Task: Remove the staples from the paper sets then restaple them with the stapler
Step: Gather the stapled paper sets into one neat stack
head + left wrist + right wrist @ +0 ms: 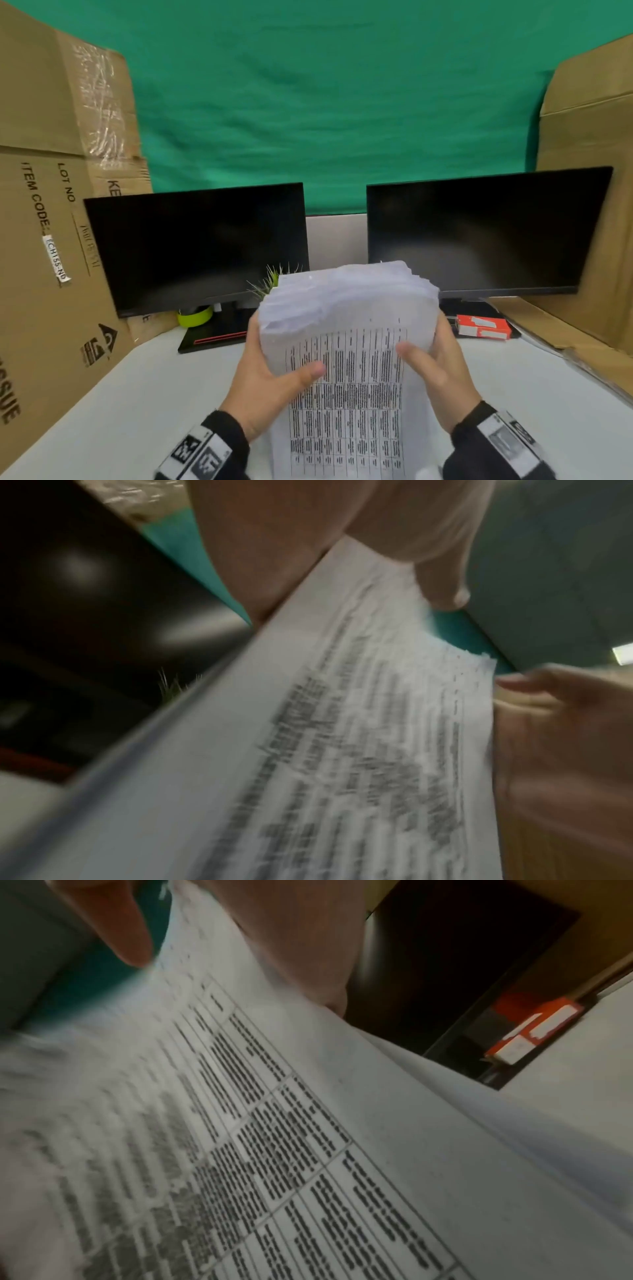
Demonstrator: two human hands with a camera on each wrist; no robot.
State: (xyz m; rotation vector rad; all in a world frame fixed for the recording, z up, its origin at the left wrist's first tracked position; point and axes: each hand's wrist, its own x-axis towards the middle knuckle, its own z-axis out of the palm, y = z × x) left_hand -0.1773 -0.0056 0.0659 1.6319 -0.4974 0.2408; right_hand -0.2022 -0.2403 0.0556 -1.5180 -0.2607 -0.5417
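Judging by the thick paper stack (349,342) raised upright over the counter (144,387), this is the gathering step; no staple has been pulled yet. Both hands clasp it: the left hand (270,383) at its 9 o'clock edge, the right hand (435,370) at 3 o'clock, each with thumb across the printed front and fingers behind. Next, it needs laying flat and one set separating. No stapler is visible; an orange box (484,327) lies toward 2 o'clock

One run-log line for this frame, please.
stage: handling stack | left hand: grips paper stack | right hand: grips stack | stapler: not visible
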